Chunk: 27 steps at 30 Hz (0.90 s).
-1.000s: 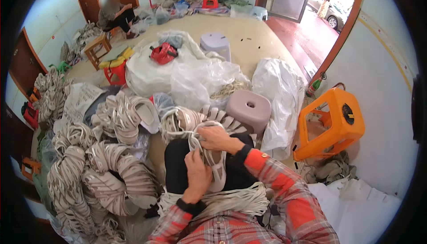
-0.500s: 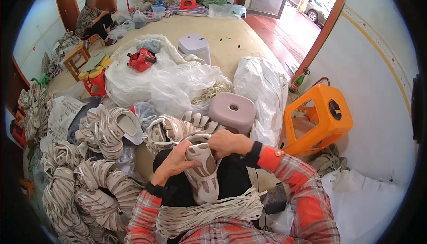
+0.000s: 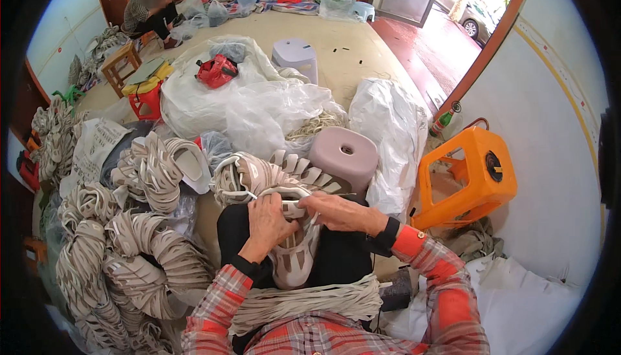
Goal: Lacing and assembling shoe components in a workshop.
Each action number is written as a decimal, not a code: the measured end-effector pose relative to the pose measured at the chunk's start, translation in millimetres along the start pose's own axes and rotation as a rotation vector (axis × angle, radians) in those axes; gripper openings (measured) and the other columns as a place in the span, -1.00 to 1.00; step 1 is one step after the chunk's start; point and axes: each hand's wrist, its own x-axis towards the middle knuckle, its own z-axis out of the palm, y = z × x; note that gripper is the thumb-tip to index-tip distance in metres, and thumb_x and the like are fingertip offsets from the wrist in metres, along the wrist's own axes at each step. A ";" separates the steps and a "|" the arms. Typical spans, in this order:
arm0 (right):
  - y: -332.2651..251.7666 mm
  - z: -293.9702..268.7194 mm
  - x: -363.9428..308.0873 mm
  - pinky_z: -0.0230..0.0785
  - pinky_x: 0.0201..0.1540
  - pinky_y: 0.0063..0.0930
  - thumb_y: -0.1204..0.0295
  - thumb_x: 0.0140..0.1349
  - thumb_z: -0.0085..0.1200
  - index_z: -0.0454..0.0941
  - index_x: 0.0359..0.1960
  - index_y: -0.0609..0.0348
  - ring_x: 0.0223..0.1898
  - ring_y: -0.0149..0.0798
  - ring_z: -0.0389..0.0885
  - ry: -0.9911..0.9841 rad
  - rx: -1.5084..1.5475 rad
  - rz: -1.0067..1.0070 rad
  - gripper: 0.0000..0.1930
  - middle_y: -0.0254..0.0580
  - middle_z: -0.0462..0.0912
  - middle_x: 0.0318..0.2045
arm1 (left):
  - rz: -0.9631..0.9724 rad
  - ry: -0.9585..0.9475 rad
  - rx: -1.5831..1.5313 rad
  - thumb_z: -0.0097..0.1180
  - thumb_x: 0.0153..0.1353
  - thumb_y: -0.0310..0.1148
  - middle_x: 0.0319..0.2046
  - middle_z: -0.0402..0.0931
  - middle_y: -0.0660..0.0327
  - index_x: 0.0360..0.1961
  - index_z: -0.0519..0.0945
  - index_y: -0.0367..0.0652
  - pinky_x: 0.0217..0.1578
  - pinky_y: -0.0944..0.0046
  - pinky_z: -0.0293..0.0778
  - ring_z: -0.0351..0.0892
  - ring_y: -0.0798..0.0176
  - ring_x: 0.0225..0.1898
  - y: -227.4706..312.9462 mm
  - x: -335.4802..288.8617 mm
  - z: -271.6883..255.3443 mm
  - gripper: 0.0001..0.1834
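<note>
A pale beige shoe upper (image 3: 292, 257) lies on my lap, toe pointing toward me. My left hand (image 3: 268, 220) grips its left side near the top. My right hand (image 3: 336, 210) pinches the upper's top edge, where a white lace (image 3: 255, 194) loops out to the left. A bundle of flat white laces (image 3: 304, 303) rests across my lap just below the upper. A curved stack of similar uppers (image 3: 259, 172) sits just beyond my hands.
Rings of stacked uppers (image 3: 136, 258) pile up at my left. A mauve stool (image 3: 344, 154), white plastic bags (image 3: 259, 106) and an orange stool (image 3: 469, 177) on its side lie ahead and to the right. A person (image 3: 147, 9) sits at the far left.
My hands have shifted on the upper: the left moved from below it up to its left side, and the right now pinches the top edge. The view tilted upward.
</note>
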 end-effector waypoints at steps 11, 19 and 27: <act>4.1 18.0 37.9 0.19 -0.05 -0.24 0.58 -0.17 0.03 0.40 -0.24 0.22 -0.11 -0.07 0.35 0.125 -0.134 0.130 -0.66 -0.07 0.46 -0.30 | -0.182 0.072 -0.346 0.37 -0.22 -0.28 0.17 -0.08 -0.32 0.21 -0.14 -0.49 0.19 -0.03 0.01 -0.04 -0.31 0.20 30.6 -102.4 -3.5 0.11; 0.4 43.6 84.8 0.32 -0.13 -0.18 0.41 -0.10 -0.03 0.48 -0.30 0.31 -0.22 0.08 0.52 -0.078 -0.084 0.113 -0.70 0.15 0.55 -0.32 | -0.349 -0.078 -0.330 0.32 -0.14 -0.26 0.09 0.06 -0.27 0.17 -0.09 -0.55 0.10 0.01 0.15 0.09 -0.23 0.10 36.9 -120.6 3.5 0.03; 3.8 54.5 78.3 0.33 -0.18 -0.20 0.48 -0.03 -0.02 0.31 -0.18 0.26 -0.23 0.12 0.50 0.131 -0.005 0.120 -0.67 0.15 0.52 -0.35 | -0.591 -0.111 -0.629 0.25 -0.06 -0.25 -0.33 0.49 -0.14 0.13 0.14 -0.33 -0.21 0.04 0.41 0.52 -0.10 -0.28 -0.9 -72.3 -34.0 -0.22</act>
